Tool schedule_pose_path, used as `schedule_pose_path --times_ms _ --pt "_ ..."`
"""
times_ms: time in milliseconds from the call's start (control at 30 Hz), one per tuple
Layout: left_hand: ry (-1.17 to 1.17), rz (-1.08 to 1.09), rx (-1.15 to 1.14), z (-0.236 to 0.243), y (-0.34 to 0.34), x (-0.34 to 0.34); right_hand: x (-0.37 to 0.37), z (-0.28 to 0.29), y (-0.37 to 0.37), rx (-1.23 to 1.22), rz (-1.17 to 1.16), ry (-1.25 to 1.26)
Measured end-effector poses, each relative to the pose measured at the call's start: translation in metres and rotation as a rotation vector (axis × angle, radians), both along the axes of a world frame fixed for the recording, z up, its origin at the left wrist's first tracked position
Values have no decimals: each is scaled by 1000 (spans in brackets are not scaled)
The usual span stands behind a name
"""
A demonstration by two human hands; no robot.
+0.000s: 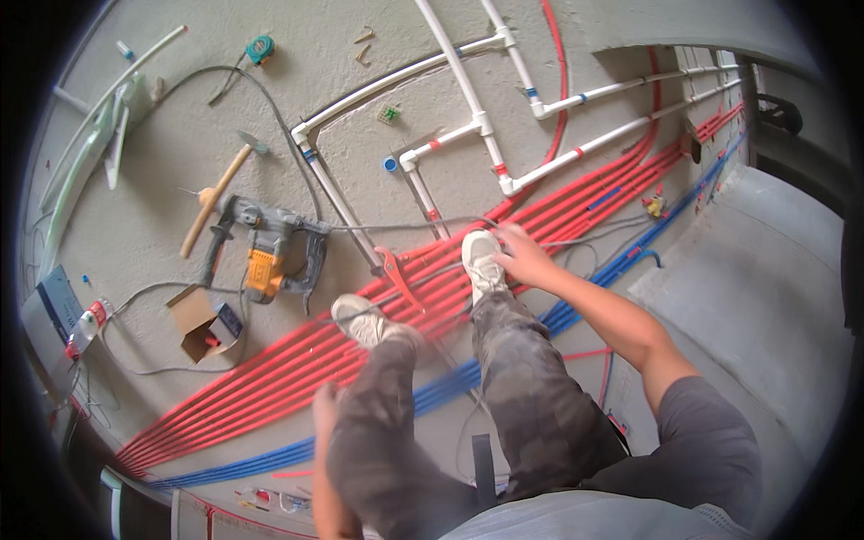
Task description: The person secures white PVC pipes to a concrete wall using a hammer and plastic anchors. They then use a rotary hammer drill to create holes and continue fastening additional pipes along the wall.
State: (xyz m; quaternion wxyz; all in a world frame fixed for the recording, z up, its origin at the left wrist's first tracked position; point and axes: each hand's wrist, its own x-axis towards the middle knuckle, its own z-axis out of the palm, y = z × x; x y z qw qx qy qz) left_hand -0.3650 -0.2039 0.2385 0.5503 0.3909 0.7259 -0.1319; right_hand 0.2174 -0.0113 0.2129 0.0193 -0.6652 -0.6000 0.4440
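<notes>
My right hand (525,256) hangs beside my right shoe (483,256), with its thumb and fingers apart. A grey cable (432,224) passes close to its fingertips; I cannot make out any contact. My left hand (325,407) is down by my left leg, its fingers smeared by motion and partly hidden. Both shoes are over a bundle of parallel red pipes (261,380) on the floor. Next to my left shoe (358,319), a pair of orange-red pipe cutters (394,275) lies on those pipes. Blue pipes (441,385) run alongside the red ones.
A rotary hammer drill (270,243) and a wooden-handled hammer (216,200) lie at the left, near an open cardboard box (203,326). White pipes (464,85) with elbows and tees cross the floor ahead. A green tape measure (260,49) lies far left. A grey wall (751,288) stands at the right.
</notes>
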Motion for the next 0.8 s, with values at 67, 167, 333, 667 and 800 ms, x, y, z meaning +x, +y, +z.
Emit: schedule_pose_path --times_ms 67,167,333,667,800 --pt "-77 -69 -75 74 -69 -20 56 106 -58 -229 42 -154" --pt "-214 -358 -300 168 -94 -28 162 300 -219 -716 -23 -557" --pt "5 30 -123 322 -41 -68 192 485 -433 -873 322 -646" --pt "-26 433 552 511 238 6 120 545 -415 -761 -627 247" --pt "19 340 524 554 213 87 165 538 -343 -739 -1018 301"
